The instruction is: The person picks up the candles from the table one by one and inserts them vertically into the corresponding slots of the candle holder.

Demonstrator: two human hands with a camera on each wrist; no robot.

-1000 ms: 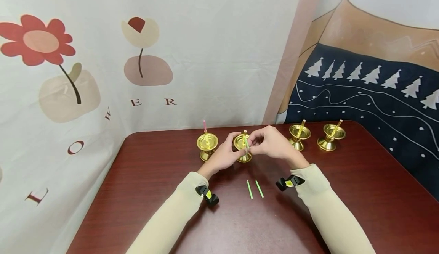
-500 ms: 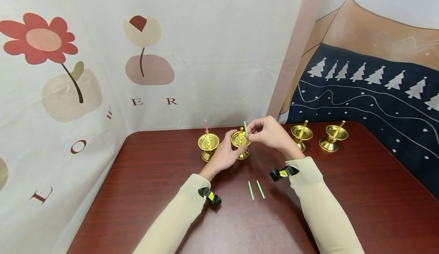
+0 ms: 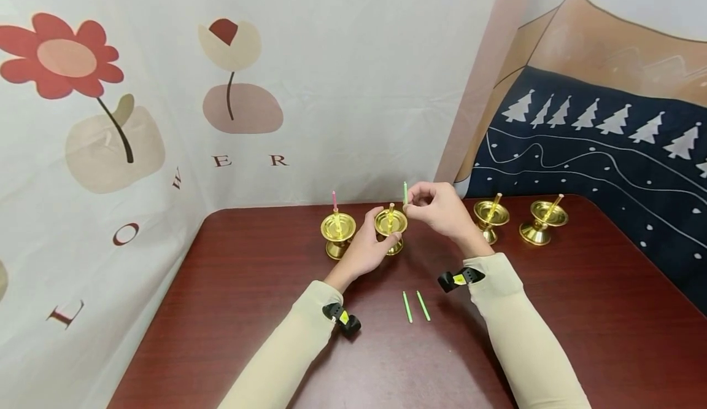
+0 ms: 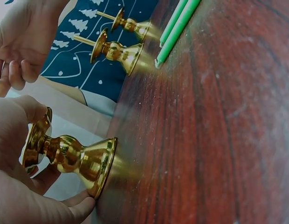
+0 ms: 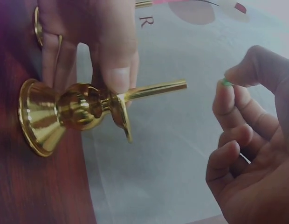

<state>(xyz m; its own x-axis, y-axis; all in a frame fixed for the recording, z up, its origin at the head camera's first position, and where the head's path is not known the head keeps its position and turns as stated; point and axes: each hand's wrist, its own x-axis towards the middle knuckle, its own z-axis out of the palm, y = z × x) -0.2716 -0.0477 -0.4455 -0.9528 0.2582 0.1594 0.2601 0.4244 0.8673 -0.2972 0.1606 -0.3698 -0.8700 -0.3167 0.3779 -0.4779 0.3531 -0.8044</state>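
My left hand (image 3: 367, 249) grips a brass candle holder (image 3: 391, 221) by its dish, thumb on the rim and fingers round the far side. The holder's bare tube (image 5: 158, 90) stands up from the dish, and its base (image 4: 99, 163) is at the tabletop. Just right of the tube and higher, my right hand (image 3: 439, 210) pinches a thin green candle (image 3: 405, 193) between thumb and index finger. That candle is upright in the head view, its lower end hidden by the fingertips. Two more green candles (image 3: 407, 306) lie side by side on the table in front.
Left of my hands stands a brass holder (image 3: 338, 227) with a pink candle (image 3: 334, 200) in its tube. Two further brass holders (image 3: 491, 214) stand at the back right with bare tubes. A printed cloth (image 3: 342, 89) hangs behind the dark red table (image 3: 248, 286).
My right hand has risen from in front of the holder's dish, lifting the green candle upright, then drawn slightly right of the tube. My left hand keeps its hold on the holder.
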